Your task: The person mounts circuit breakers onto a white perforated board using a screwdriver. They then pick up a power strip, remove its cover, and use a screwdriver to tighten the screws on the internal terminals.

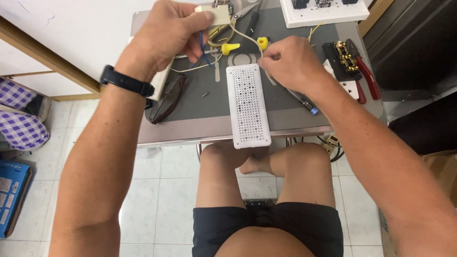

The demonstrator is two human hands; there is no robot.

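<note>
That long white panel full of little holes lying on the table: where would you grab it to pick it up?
Grip the white perforated panel across its narrow width at the near end, coming from the person's side. That end juts past the table edge, so fingers can likely get under it, while the far end sits crowded by the right hand and wires.

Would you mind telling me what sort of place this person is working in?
Probably a small home or shop bench for electrical repair: a metal table on a tiled floor, red-handled pliers, loose wires and yellow connectors, and a white perforated cover.
</note>
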